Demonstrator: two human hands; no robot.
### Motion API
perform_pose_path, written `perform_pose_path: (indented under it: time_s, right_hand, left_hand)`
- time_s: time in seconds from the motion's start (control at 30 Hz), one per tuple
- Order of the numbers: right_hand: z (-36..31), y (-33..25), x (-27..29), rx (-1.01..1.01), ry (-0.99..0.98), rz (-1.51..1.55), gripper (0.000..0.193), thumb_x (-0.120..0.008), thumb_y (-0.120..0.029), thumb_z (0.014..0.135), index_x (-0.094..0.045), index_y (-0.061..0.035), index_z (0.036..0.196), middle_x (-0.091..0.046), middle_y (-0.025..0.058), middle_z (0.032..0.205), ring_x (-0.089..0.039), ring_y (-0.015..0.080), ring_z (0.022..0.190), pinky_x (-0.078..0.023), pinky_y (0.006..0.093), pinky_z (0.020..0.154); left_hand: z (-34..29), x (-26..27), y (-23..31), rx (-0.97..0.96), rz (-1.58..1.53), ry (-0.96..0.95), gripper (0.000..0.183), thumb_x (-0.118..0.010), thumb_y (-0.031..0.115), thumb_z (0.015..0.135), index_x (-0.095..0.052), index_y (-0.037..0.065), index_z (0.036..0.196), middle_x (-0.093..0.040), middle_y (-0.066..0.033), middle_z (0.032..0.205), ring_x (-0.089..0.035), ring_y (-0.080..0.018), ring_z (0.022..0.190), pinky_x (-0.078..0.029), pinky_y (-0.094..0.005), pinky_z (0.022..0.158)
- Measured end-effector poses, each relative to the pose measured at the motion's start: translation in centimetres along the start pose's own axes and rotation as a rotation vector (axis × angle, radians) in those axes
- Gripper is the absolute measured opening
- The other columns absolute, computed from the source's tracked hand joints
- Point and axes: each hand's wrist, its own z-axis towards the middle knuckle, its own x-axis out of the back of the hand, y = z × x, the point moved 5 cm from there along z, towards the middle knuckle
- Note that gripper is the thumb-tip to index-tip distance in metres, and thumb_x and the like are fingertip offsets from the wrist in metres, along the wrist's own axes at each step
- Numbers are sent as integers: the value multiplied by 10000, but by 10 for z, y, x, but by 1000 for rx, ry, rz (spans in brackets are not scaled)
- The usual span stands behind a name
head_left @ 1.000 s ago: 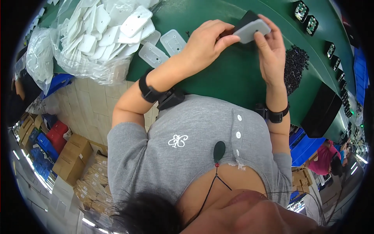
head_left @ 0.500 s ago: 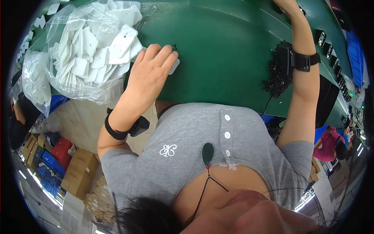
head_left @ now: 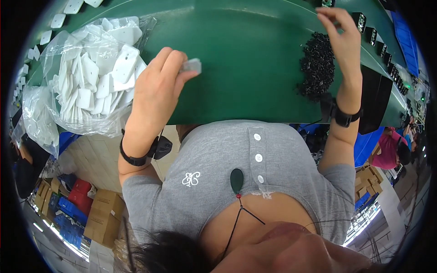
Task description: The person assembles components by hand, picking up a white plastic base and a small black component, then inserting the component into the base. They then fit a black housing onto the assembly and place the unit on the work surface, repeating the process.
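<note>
My left hand (head_left: 157,86) is closed in a pinch on a small whitish, translucent plate (head_left: 193,66), held over the green table. Beside that hand lies an open clear plastic bag (head_left: 86,119) full of white square plates (head_left: 124,63) with small holes. My right hand (head_left: 343,38) is raised at the far right, thumb and forefinger slightly apart with nothing visible between them. Just beyond its fingertips is a small black part (head_left: 327,3) with a pale and green inside. A heap of tiny black pieces (head_left: 317,68) lies left of my right wrist.
The green table (head_left: 246,68) has a row of black parts (head_left: 371,36) along its right side and spaced white plates (head_left: 58,21) at the far left. A black flat panel (head_left: 375,100) lies right of my right forearm. Cardboard boxes (head_left: 104,216) stand on the floor, lower left.
My right hand has drawn back toward me from the far edge. My left hand has shifted left and turned, bringing the small plate into clearer view. The whole view has shifted slightly.
</note>
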Motion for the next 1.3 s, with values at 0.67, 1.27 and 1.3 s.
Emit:
perform_pose_path:
  time_s: [0.67,1.27,1.3]
  right_hand:
    - [-87,-14,-35,-7,32,-359,108,-705,-67,816,-621,-40,878,-613,60,879,-576,258,830,-475,352,741]
    - [-79,-69,-81,-426,-149,1002,120,-622,-13,933,-648,35,1040,-631,22,922,-569,77,805,-462,211,743]
    - [-78,-74,-85,-439,-155,1011,127,-628,3,924,-620,35,1047,-628,40,921,-572,85,782,-469,212,721]
  left_hand:
    - [19,-86,25,186,-825,52,135,-564,-14,927,-641,19,1033,-602,-77,890,-620,-121,591,-485,-235,496]
    - [31,-84,28,65,-728,194,132,-605,-9,897,-656,25,1013,-592,-95,852,-629,-180,605,-505,-280,544]
    - [31,-83,31,21,-698,212,133,-625,-5,883,-656,26,1009,-591,-94,847,-629,-189,615,-511,-287,548]
